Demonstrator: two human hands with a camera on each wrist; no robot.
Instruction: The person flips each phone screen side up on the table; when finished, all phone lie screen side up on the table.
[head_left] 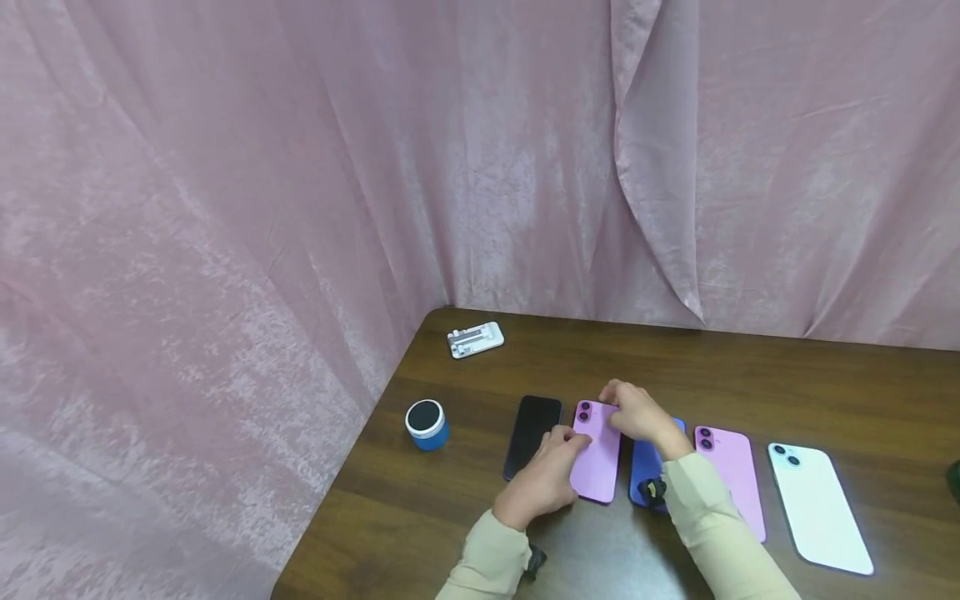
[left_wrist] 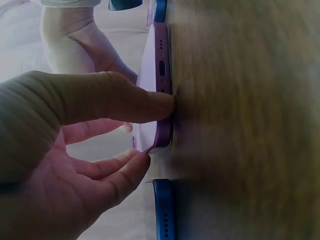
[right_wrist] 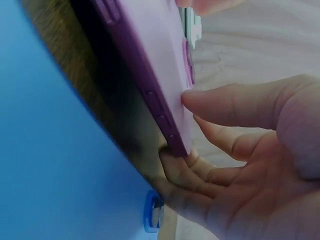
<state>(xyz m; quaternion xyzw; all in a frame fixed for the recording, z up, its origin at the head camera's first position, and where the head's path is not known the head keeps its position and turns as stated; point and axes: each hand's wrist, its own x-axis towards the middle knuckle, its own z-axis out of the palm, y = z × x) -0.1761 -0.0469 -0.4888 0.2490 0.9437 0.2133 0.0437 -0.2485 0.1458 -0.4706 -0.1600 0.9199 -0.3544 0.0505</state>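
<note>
Both hands are on a pinkish-purple smartphone (head_left: 597,462), its back and two camera lenses facing up. My left hand (head_left: 542,473) grips its lower left corner; in the left wrist view the thumb presses the bottom edge beside the charging port (left_wrist: 162,67), fingertips at the side. At the top right corner is my right hand (head_left: 643,418). In the right wrist view its thumb lies on the phone's back, with the other fingers curled around the top end. To the left lies a black-screened phone (head_left: 529,429). A blue phone (head_left: 644,467) sits to the right, partly hidden under the right wrist.
Farther right lie a second pink phone (head_left: 733,471), partly behind the right sleeve, and a pale mint phone (head_left: 823,508). A blue jar with a dark-topped white lid (head_left: 426,423) stands at left. Near the back edge is a small white flat gadget (head_left: 477,340). Pink curtains (head_left: 525,167) enclose the table.
</note>
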